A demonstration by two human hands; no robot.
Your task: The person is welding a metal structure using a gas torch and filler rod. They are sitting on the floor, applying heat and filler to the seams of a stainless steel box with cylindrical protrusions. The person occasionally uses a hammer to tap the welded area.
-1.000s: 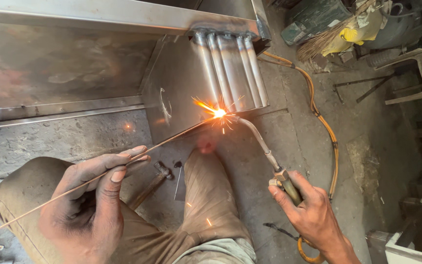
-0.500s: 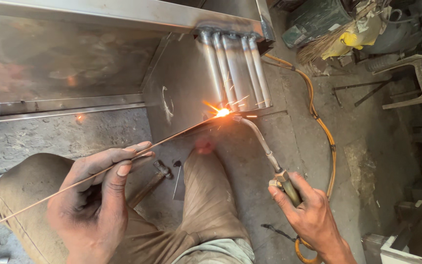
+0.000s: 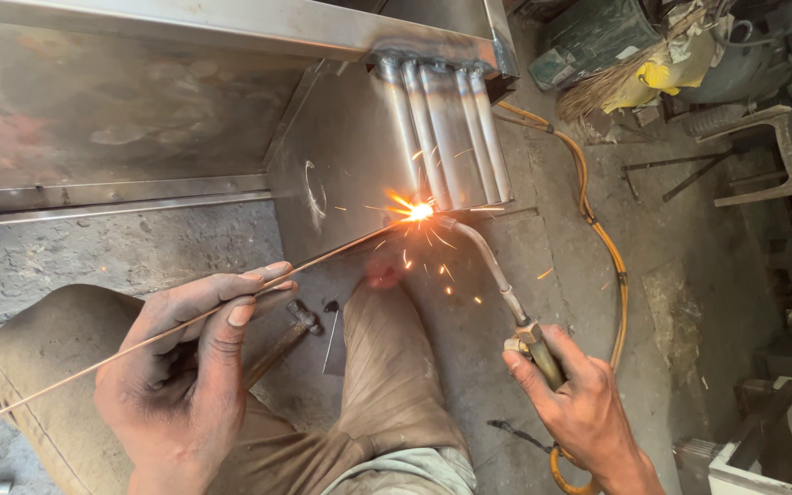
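Left hand (image 3: pixel 185 367) pinches a filler rod (image 3: pixel 231 307); right hand (image 3: pixel 584 408) grips a torch (image 3: pixel 497 280) sparking at metal tubes (image 3: pixel 442 128), frame centre.

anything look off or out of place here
Sparks scatter from the torch tip onto the person's knee. A hammer lies loose on the floor between the legs.

Left hand (image 3: pixel 185 367): low at the left, back toward the camera, fingers (image 3: pixel 258 280) stretched forward and to the right, thumb pressed up against the index finger in a pinch.
Right hand (image 3: pixel 584 403): low at the right, curled into a closed fist, knuckles up, thumb on top.
Wrists: both bare, the right one bent slightly inward.
Legs: knees bent, spread apart between the two hands.
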